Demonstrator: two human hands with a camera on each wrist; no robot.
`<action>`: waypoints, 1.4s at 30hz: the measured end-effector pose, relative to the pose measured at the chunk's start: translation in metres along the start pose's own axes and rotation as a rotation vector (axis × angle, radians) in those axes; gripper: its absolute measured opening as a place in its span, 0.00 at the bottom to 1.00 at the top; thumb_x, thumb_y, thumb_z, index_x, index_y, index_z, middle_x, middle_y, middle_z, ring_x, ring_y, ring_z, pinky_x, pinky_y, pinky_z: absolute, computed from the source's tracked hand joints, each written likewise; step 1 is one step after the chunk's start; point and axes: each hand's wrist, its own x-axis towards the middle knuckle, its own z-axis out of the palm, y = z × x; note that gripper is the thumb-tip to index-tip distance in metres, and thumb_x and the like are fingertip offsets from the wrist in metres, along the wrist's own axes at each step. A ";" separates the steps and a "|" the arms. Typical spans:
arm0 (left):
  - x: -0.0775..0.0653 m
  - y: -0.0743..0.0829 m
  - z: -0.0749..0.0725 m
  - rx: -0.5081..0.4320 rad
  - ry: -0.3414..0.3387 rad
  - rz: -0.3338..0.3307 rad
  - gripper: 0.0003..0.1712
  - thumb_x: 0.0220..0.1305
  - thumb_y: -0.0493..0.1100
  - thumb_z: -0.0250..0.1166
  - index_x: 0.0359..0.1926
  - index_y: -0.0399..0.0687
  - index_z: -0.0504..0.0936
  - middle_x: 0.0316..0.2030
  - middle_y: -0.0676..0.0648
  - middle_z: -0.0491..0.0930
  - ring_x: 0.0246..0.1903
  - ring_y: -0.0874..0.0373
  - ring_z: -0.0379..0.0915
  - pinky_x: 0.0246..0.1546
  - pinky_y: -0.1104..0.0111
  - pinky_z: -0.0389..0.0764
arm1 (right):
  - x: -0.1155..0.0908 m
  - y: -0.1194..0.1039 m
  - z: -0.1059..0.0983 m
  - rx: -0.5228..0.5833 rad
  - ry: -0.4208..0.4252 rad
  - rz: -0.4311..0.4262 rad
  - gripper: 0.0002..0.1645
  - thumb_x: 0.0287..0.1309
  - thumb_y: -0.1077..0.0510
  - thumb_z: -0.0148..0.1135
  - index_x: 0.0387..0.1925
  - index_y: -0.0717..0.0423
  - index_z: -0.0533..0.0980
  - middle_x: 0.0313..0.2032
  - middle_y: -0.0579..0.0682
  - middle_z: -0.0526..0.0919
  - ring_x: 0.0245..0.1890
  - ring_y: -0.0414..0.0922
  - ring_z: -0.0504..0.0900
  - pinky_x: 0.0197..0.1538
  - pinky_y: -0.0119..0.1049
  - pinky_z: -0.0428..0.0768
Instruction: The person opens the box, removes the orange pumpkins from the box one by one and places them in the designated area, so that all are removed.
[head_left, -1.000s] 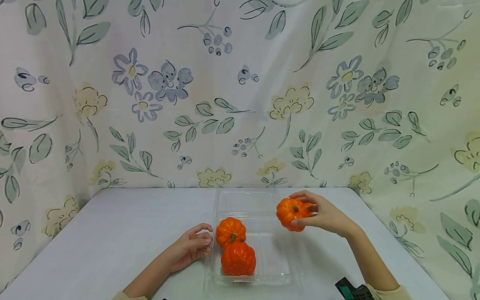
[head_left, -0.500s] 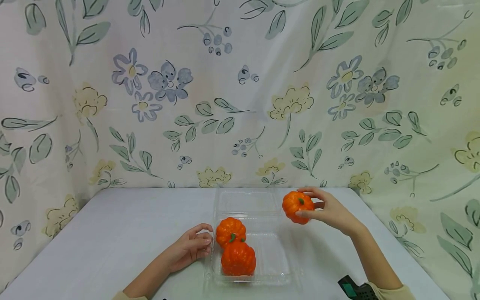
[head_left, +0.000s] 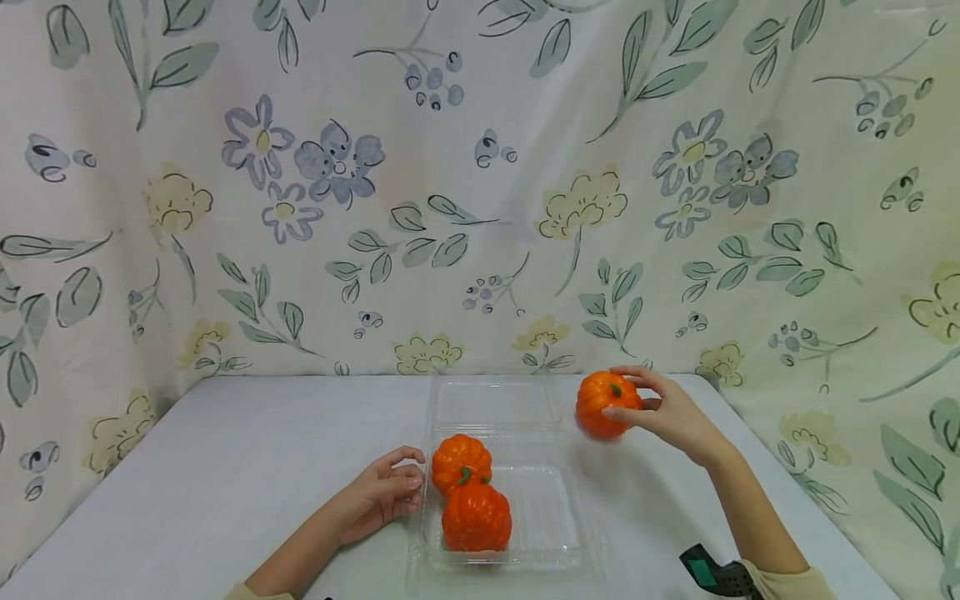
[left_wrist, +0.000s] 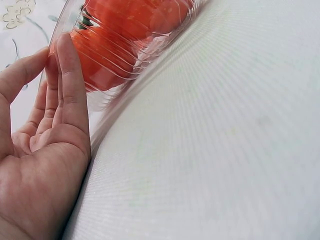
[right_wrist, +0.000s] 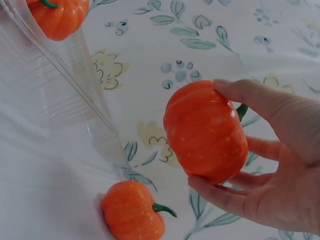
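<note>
My right hand grips a small orange toy pumpkin with a green stem, at the table's back right. In the right wrist view, the thumb lies on one side of this pumpkin and the fingertips on the other. Another pumpkin sits beyond it on the table, hidden in the head view. Two more, one pumpkin behind a redder pumpkin, are inside a clear plastic box. My left hand rests at the box's left wall, fingers extended against it in the left wrist view.
The box's clear lid lies folded back behind it. White cloth covers the table, and a floral curtain hangs along its back and sides. A dark strap shows at my right wrist.
My right hand has carried its pumpkin back and to the right, away from the box. My left hand and the two boxed pumpkins stay where they were.
</note>
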 end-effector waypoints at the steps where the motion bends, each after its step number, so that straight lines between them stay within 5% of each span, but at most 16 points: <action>1: 0.000 0.000 0.000 0.002 0.000 0.000 0.12 0.81 0.33 0.50 0.57 0.52 0.69 0.39 0.56 0.82 0.38 0.65 0.83 0.46 0.75 0.85 | 0.000 0.001 -0.001 -0.001 0.005 0.001 0.40 0.66 0.49 0.72 0.74 0.56 0.68 0.72 0.70 0.68 0.57 0.63 0.82 0.57 0.56 0.86; 16: 0.000 0.001 -0.001 -0.004 0.026 -0.023 0.12 0.81 0.32 0.50 0.57 0.52 0.69 0.39 0.56 0.82 0.37 0.65 0.83 0.45 0.75 0.86 | 0.001 0.012 -0.012 -0.041 0.094 0.016 0.42 0.69 0.48 0.69 0.76 0.58 0.64 0.69 0.74 0.67 0.57 0.70 0.82 0.58 0.64 0.83; 42: -0.001 0.001 0.000 0.005 0.016 -0.005 0.12 0.80 0.32 0.51 0.57 0.51 0.68 0.40 0.55 0.82 0.37 0.64 0.82 0.45 0.75 0.85 | 0.008 0.040 -0.024 -0.029 0.250 0.189 0.51 0.71 0.42 0.67 0.79 0.64 0.54 0.75 0.76 0.57 0.67 0.74 0.67 0.63 0.63 0.80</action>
